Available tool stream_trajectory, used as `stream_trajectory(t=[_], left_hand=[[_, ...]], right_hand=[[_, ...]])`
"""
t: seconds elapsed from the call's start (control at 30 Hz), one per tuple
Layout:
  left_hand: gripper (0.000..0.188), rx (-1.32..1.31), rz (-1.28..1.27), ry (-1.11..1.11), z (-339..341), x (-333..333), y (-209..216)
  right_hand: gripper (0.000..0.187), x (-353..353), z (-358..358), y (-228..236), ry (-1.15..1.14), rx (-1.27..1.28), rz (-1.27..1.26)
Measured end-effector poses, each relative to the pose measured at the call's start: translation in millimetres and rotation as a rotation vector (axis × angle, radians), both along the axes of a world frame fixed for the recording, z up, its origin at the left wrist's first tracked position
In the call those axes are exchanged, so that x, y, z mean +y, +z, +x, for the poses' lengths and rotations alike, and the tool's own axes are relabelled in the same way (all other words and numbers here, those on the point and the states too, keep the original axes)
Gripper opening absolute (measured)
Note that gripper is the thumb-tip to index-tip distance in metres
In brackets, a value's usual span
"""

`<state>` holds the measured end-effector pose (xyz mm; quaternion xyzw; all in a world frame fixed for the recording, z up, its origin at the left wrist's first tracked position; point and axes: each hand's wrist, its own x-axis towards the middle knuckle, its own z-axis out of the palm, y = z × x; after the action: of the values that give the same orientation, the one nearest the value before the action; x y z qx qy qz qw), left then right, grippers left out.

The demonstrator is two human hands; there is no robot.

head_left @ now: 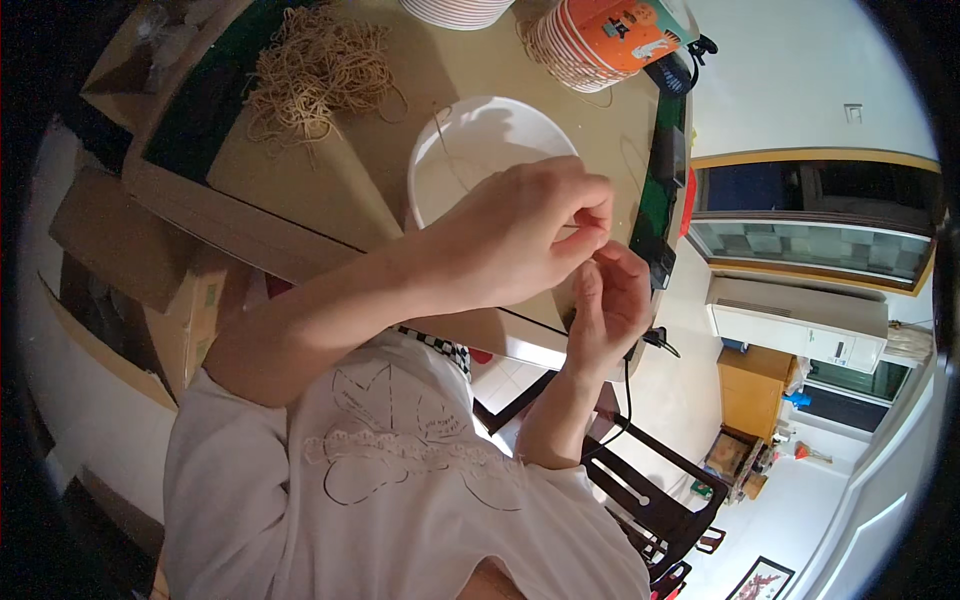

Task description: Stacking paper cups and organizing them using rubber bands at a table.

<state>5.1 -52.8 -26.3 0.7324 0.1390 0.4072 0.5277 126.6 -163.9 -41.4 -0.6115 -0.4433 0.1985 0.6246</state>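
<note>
My left hand (pixel 535 225) is closed in a pinch in front of a white bowl (pixel 480 125). Thumb and forefinger seem to hold a thin tan string, of which only a trace shows between them. Just below and to the right, my right hand (pixel 615 300) has its thumb and fingers drawn together, with the tips almost touching the left fingertips. What it pinches is too small to make out. Inside the bowl, a thin strand (pixel 442 137) runs down toward the back of my left hand. A tangled heap of tan string (pixel 320 75) lies to the left of the bowl.
Stacked orange paper tubs (pixel 610 40) lie tilted at the far right of the tan table (pixel 300 195). White stacked bowls (pixel 458 10) stand at the far edge. Cardboard boxes (pixel 125 235) sit at the left. A black cable (pixel 628 400) hangs by a dark chair (pixel 650 480).
</note>
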Motion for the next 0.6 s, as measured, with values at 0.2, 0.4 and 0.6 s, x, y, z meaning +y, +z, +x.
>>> stream_trajectory(t=[0.2, 0.4, 0.6], left_hand=[[0.009, -0.002, 0.028, -0.001, 3, -6, 1], [0.007, -0.147, -0.169, -0.156, -5, -4, 22], [0.01, -0.379, -0.62, -0.392, -7, 2, 19]], right_hand=[[0.011, -1, 7, -7, -0.023, -0.164, 0.068], [0.009, -6, 22, -23, -0.033, -0.455, -0.069], [0.006, -14, 24, -14, -0.004, -0.412, -0.088]])
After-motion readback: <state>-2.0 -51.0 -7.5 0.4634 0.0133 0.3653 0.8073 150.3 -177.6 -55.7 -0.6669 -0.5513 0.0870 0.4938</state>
